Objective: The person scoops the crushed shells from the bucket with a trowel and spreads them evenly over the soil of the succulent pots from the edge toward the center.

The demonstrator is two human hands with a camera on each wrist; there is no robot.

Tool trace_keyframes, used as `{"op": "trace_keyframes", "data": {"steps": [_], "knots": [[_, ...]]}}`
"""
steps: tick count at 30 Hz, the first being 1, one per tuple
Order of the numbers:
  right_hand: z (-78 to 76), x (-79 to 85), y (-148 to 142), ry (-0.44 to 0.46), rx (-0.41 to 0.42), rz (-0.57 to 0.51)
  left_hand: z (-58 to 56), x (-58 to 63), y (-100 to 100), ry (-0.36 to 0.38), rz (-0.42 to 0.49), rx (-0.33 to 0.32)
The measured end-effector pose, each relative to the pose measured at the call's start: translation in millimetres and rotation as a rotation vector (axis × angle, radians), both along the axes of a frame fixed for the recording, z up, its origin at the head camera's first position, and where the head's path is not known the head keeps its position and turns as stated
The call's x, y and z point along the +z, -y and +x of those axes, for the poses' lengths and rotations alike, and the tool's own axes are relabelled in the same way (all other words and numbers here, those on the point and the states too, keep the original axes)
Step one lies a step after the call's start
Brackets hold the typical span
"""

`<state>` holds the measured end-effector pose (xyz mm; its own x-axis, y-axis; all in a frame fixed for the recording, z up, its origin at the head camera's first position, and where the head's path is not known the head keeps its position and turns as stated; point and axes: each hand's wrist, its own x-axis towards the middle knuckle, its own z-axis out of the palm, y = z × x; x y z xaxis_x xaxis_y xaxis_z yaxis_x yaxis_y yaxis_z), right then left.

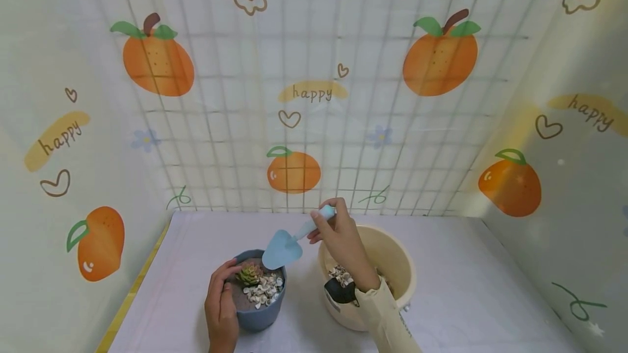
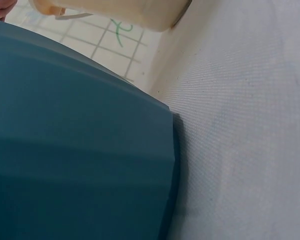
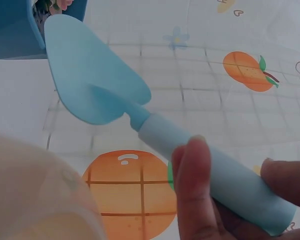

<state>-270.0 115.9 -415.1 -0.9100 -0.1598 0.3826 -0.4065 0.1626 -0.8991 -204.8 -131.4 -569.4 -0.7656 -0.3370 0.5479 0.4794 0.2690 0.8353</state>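
Note:
In the head view my right hand point(image 1: 343, 238) grips the handle of a light blue garden trowel point(image 1: 283, 249). Its blade points down and left, over the right rim of a blue-grey flower pot point(image 1: 260, 317). From the right wrist, the trowel point(image 3: 92, 70) shows with thumb and fingers around its handle. My left hand point(image 1: 222, 301) holds the pot's left side, fingers curved along the rim. Inside the pot are a small green and pink succulent point(image 1: 249, 274) and white pebbles point(image 1: 265, 290). The left wrist view shows mostly pot wall point(image 2: 80, 130); the left fingers are hidden there.
Right of the pot stands a cream bucket point(image 1: 409, 266), partly behind my right forearm. Whitish pebbles point(image 1: 340, 273) and a black object point(image 1: 339, 291) show at its left. A white cloth point(image 1: 456, 282) covers the table; printed sheets point(image 1: 314, 42) with oranges hang around it.

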Motion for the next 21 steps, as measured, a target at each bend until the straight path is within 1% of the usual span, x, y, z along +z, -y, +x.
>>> {"op": "trace_keyframes", "data": {"steps": [9, 18, 21], "knots": [[0.3, -0.2, -0.9, 0.007, -0.017, -0.004, 0.7, -2.2, -0.5, 0.0, 0.014, 0.004], [-1.7, 2.4, -2.7, -0.056, -0.053, -0.044, 1.2, -1.9, -0.4, -0.01, 0.026, -0.025], [-1.9, 2.7, -4.4, -0.067, -0.055, -0.06, 1.9, 0.6, 0.4, 0.011, -0.016, 0.008]]}}
